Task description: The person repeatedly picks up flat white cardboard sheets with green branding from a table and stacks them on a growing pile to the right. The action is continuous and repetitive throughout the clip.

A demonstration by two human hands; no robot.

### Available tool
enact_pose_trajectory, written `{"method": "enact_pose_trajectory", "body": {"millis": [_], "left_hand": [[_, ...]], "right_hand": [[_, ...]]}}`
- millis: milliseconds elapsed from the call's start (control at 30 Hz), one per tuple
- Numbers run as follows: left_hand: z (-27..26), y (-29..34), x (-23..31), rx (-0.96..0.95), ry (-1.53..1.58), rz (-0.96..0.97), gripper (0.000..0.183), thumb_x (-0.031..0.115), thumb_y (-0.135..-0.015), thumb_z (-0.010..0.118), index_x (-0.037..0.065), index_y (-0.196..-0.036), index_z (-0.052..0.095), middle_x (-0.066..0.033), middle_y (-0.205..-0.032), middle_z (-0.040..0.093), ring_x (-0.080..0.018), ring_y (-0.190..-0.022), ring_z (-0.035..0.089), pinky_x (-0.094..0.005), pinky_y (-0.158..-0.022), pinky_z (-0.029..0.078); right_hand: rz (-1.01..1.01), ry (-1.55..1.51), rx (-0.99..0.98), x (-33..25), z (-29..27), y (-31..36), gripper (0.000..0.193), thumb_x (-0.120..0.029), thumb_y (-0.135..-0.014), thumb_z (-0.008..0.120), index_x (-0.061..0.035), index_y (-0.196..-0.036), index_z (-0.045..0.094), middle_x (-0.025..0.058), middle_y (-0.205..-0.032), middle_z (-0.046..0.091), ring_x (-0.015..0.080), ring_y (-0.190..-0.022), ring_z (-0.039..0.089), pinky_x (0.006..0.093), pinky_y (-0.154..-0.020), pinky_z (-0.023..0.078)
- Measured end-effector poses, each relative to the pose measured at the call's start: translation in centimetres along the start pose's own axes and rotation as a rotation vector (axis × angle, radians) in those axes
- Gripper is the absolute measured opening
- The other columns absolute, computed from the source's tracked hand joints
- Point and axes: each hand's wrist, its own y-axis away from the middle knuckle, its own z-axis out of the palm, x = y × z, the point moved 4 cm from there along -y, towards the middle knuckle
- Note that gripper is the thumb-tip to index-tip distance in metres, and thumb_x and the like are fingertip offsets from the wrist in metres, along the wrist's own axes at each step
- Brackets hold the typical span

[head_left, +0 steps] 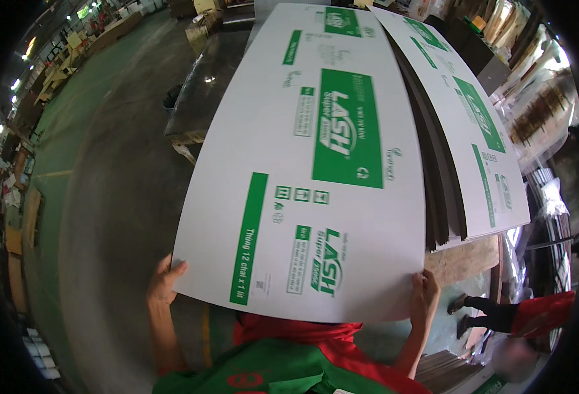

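Note:
A large white cardboard sheet with green printed panels stretches away from me, held by its near end. My left hand grips the near left corner, thumb on top. At the near right corner my right hand is closed on the same sheet. Its near edge comes close to my red and green shirt, and its far end reaches over a dark table. Beside it on the right lies a stack of matching printed sheets, with brown edges showing along its left side.
A dark metal-topped table stands ahead, partly under the sheet. Another person in a red top is at the lower right. Wrapped bundles line the right side. Grey-green floor extends left, toward boards and boxes.

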Motion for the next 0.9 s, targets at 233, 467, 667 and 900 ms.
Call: {"method": "enact_pose_trajectory", "body": {"millis": [233, 467, 667, 900], "left_hand": [[-1.3, 1.1, -3.7, 0.219, -0.048, 0.244, 0.068, 0.006, -0.09, 0.067, -0.001, -0.151, 0.036, -0.0155, -0.141, 0.052, -0.0224, -0.125, 0.052, -0.0331, -0.107, 0.04], [-2.5, 1.3, -9.1, 0.254, -0.092, 0.093, 0.071, 0.015, -0.09, 0.065, -0.005, -0.151, 0.033, -0.0198, -0.146, 0.047, -0.0257, -0.132, 0.047, -0.0356, -0.11, 0.036], [-2.8, 1.6, -8.0, 0.299, -0.132, 0.008, 0.07, 0.013, -0.09, 0.066, -0.003, -0.151, 0.034, -0.0176, -0.141, 0.052, -0.0229, -0.126, 0.051, -0.0343, -0.107, 0.039], [-2.9, 1.1, -6.1, 0.276, -0.151, 0.025, 0.067, 0.01, -0.09, 0.065, -0.003, -0.149, 0.037, -0.0174, -0.138, 0.055, -0.0215, -0.122, 0.054, -0.0336, -0.105, 0.04]], "right_hand": [[0.153, -0.374, -0.429, 2.1, 6.9, -2.8, 0.061, -0.013, -0.093, 0.063, -0.005, -0.149, 0.041, 0.0104, -0.091, 0.068, 0.0121, -0.08, 0.06, 0.0274, -0.07, 0.049], [0.333, -0.311, -0.433, 7.5, 7.3, 1.3, 0.056, -0.014, -0.098, 0.057, -0.0133, -0.152, 0.041, -0.0023, -0.074, 0.058, 0.0055, -0.059, 0.049, 0.0237, -0.049, 0.041], [0.292, -0.237, -0.264, 5.1, 7.0, 2.3, 0.05, -0.02, -0.099, 0.051, -0.0108, -0.148, 0.046, -0.003, -0.076, 0.056, 0.0052, -0.055, 0.047, 0.0233, -0.044, 0.039], [0.277, -0.217, -0.229, 6.5, 6.9, 2.9, 0.05, -0.021, -0.099, 0.051, -0.0068, -0.146, 0.048, -0.0013, -0.082, 0.058, 0.0049, -0.06, 0.05, 0.0231, -0.044, 0.043]]}}
